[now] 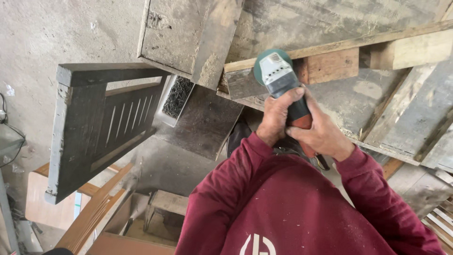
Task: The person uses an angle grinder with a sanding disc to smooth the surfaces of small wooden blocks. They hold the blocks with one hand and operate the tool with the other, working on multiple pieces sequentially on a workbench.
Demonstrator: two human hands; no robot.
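Both my left hand (278, 115) and right hand (321, 134) grip the grinder (283, 82), its disc at the edge of a grey, unsanded-looking plank (245, 82), so most grinding seems left.

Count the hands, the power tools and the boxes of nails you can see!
Hands: 2, left hand and right hand, both on the tool
Power tools: 1, the angle grinder
Boxes of nails: 1, the nail box
Total: 4
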